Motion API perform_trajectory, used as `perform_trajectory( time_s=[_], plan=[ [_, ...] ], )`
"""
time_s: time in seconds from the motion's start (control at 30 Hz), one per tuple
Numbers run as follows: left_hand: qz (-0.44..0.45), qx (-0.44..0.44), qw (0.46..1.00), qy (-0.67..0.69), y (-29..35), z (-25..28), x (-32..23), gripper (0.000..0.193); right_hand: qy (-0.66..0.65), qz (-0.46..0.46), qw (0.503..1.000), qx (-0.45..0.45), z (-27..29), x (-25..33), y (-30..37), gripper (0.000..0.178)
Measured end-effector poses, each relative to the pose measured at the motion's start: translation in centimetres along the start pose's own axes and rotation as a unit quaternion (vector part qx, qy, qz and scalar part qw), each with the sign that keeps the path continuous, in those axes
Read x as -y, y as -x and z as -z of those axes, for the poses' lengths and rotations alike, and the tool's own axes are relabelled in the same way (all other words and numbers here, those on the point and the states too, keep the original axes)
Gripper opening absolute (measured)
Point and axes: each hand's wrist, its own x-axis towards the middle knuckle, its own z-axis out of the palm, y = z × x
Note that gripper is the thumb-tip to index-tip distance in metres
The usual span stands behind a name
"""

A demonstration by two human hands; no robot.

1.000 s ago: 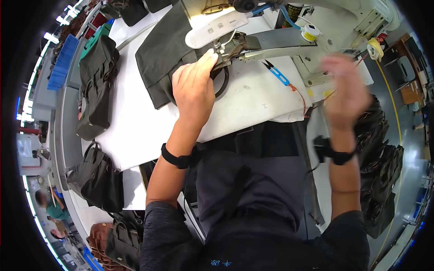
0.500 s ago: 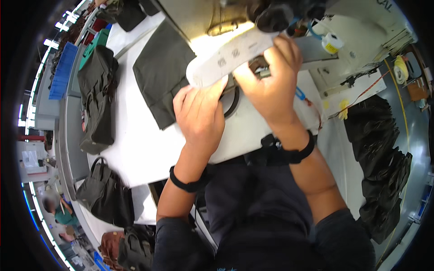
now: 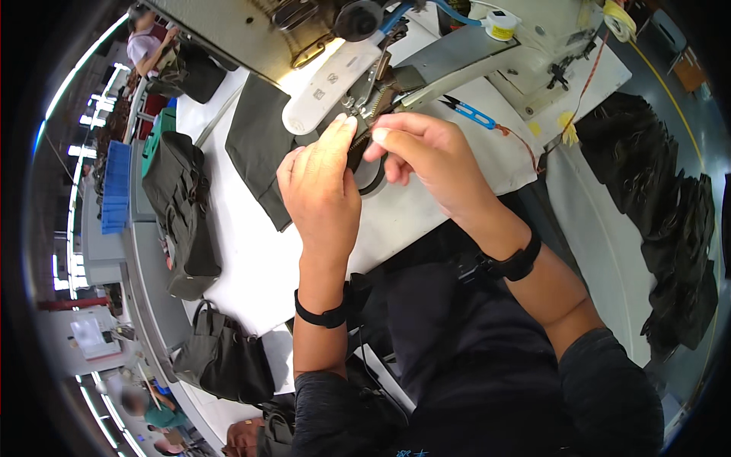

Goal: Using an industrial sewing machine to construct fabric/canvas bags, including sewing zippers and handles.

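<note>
Left of the sewing machine (image 3: 335,76), dark bags (image 3: 179,209) lie along the white worktop (image 3: 251,251). At the machine's needle end, our left hand (image 3: 324,194) pinches its grip tight on a dark zipper strip (image 3: 364,141), fingertips on the strip's left side. Just right of it, our right hand (image 3: 426,156) closes its grip on the same strip. Right of the machine's needle end lie blue thread snips (image 3: 468,113).

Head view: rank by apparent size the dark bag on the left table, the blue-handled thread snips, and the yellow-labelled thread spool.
1. Dark bag, by far the largest.
2. Blue-handled thread snips.
3. Thread spool, slightly smaller than the snips; fisheye bending near the rim makes that pair uncertain.
</note>
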Motion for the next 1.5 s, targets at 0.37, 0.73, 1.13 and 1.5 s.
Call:
perform_trajectory(
  time_s=[0.37, 0.73, 1.13, 1.5],
  plan=[
    [0.006, 0.002, 1.000, 0.003, 0.1, -0.2, -0.1, 0.051, -0.033, 0.015, 0.998, -0.059, -2.4, -0.6, -0.6, 0.019],
    [-0.014, -0.050, 0.999, 0.006, 0.2, -0.8, -0.2, 0.048, -0.084, 0.033, 0.987, -0.131, -3.3, -1.8, -0.7, 0.018],
    [0.004, -0.057, 0.998, -0.011, -0.3, -0.6, 0.0, 0.040, -0.092, 0.049, 0.982, -0.156, -3.9, -1.5, -1.7, 0.018],
    [0.004, -0.073, 0.997, 0.004, -0.4, -1.1, 0.1, 0.038, 0.011, 0.092, 0.976, -0.197, -4.0, -1.1, -2.1, 0.027]
  ],
)
